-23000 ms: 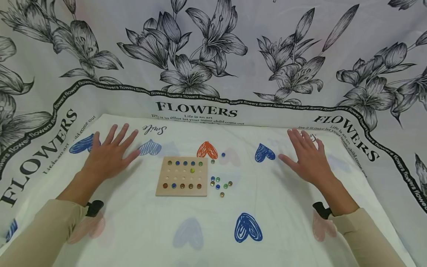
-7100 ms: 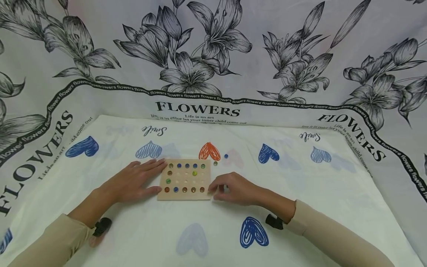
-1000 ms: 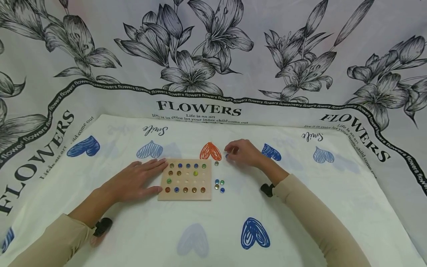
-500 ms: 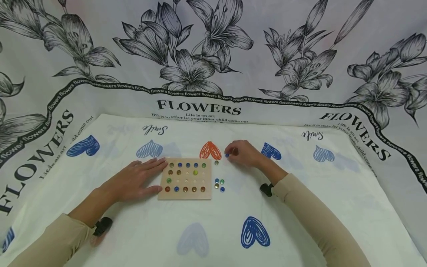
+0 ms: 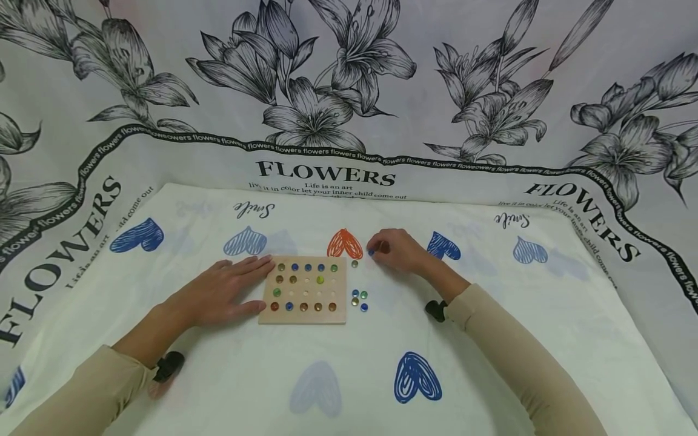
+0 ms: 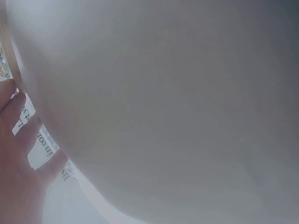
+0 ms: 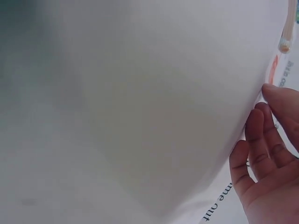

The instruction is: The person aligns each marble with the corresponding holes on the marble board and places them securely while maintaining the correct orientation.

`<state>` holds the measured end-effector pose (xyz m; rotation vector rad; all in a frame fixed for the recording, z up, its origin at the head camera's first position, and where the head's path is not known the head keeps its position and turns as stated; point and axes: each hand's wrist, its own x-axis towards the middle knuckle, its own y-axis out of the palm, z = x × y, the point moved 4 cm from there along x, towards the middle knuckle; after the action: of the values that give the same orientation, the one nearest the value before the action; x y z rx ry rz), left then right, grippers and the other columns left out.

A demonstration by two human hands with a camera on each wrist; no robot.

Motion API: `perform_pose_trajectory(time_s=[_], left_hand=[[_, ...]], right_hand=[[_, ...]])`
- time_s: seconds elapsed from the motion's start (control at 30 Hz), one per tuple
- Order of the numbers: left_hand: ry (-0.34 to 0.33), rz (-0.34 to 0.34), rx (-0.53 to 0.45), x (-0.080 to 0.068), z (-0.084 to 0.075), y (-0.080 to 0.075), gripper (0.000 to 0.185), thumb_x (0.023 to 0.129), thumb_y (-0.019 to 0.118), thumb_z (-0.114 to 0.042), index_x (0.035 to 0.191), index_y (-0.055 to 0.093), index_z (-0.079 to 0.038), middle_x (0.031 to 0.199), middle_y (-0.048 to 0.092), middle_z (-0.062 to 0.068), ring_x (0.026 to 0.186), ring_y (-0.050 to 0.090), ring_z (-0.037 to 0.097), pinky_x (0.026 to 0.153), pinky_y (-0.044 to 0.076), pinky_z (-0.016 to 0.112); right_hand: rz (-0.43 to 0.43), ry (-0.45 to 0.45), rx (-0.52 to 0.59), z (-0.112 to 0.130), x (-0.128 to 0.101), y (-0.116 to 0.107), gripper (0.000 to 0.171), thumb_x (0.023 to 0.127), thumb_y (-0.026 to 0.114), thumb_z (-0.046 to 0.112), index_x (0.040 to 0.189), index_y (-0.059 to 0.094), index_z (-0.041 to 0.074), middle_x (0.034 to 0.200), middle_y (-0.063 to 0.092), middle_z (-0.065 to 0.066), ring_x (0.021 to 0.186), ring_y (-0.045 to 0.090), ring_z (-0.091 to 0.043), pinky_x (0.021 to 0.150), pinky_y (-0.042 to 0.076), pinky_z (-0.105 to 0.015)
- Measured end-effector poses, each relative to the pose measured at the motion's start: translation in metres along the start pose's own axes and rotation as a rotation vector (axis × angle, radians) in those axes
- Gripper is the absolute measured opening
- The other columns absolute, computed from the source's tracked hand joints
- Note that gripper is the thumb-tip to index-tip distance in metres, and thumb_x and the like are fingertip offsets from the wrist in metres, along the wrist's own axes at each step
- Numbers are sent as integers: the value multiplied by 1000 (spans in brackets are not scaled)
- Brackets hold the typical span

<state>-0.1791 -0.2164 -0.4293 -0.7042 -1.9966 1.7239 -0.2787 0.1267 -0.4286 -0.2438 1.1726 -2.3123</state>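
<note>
My left hand (image 5: 220, 293) lies flat at the left side of a wooden board (image 5: 312, 286), its straight fingertips and thumb touching the edge. Glass marbles fill the board's far and near rows. In the second row sit two brown ones and a yellow-green marble (image 5: 320, 280); the third row has one green marble (image 5: 277, 292) at its left end. Beyond the board to the right, my right hand (image 5: 400, 249) pinches a blue marble (image 5: 371, 252) between curled fingertips, close over the cloth. The right wrist view shows curled fingers at its right edge, the blue marble hidden.
A small cluster of loose marbles (image 5: 355, 301), blue, green and brownish, lies right of the board. One more brownish marble (image 5: 355, 264) rests near the board's far right corner. A white cloth (image 5: 229, 381) printed with hearts covers the table; a flower-printed curtain (image 5: 349, 130) hangs behind.
Both hands lay spread apart at first. The board has gained brown and green marbles, and fewer lie loose. My right hand has moved from the cluster to the blue marble; the left stays put.
</note>
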Motion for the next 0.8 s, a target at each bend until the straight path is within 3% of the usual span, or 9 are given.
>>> perform_pose_trajectory(time_s=[0.37,0.57,0.8], left_hand=[[-6,-2,1,0,-1,-1,78,95,50,-62,155,38,-13,159,36,4,143,37,32,105,39,61],[-3,-9,1,0,0,-1,78,95,52,-62,155,38,-14,159,36,4,143,37,32,105,39,61],[15,-35,10,0,0,0,77,95,54,-59,154,39,-12,158,38,5,142,40,31,105,40,58]], right_hand=[[-34,-77,43,21,-2,-1,22,90,69,4,111,73,7,99,70,-1,88,59,-15,77,52,-28],[-24,-160,38,44,1,9,20,90,72,7,109,74,7,93,68,3,84,59,-12,74,52,-24],[21,-198,49,70,5,24,18,91,72,9,109,73,8,94,69,4,83,57,-11,73,51,-23]])
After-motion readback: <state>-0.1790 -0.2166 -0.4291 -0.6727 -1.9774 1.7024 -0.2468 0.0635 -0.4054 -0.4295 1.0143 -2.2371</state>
